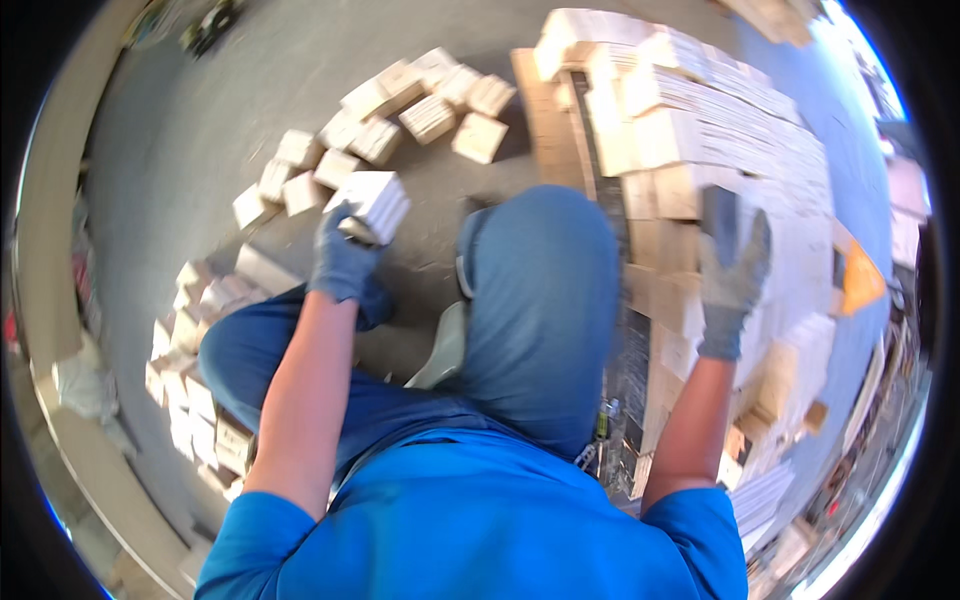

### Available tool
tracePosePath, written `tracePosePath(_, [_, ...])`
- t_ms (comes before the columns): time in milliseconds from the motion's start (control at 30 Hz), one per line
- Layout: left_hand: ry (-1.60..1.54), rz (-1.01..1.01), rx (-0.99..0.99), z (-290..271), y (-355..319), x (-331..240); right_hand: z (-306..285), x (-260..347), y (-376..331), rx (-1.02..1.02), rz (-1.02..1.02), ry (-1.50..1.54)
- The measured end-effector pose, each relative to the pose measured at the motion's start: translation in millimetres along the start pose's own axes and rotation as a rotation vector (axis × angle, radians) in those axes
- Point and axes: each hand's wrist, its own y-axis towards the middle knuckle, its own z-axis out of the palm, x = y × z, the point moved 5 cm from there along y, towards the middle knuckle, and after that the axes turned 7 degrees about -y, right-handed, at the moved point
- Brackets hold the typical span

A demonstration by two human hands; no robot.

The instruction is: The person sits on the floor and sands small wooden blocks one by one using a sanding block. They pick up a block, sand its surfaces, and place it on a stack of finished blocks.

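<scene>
My left hand, in a grey-blue glove, grips a small pale wooden block made of stacked slats, held above the concrete floor in front of my left knee. My right hand, also gloved, reaches out flat with fingers apart over a big pile of the same pale blocks on my right; it holds nothing. My knees in blue jeans fill the middle, and I sit on a light seat.
More wooden blocks lie in a curved row on the grey floor from upper middle round to my lower left. A dark pallet edge runs beside my right leg. An orange object is at far right.
</scene>
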Motion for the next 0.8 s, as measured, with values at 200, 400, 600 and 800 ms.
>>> tracePosePath(200, [0.096, 0.077, 0.284, 25.8, -71.2, -40.0, 46.1, -67.8, 1.5, 0.300, 0.157, -0.014])
tracePosePath(400, [0.091, 0.132, 0.359, 26.9, -132.1, -62.9, 37.2, -57.2, 10.2, 0.384, 0.180, -0.006])
tracePosePath(600, [-0.112, 0.133, 0.411, 38.3, -147.1, -46.6, 70.6, -57.1, 1.5, 0.370, 0.224, 0.101])
tracePosePath(800, [-0.181, 0.036, 0.531, 71.4, -142.0, -24.5, 13.4, -31.9, 39.4, 0.257, 0.254, 0.276])
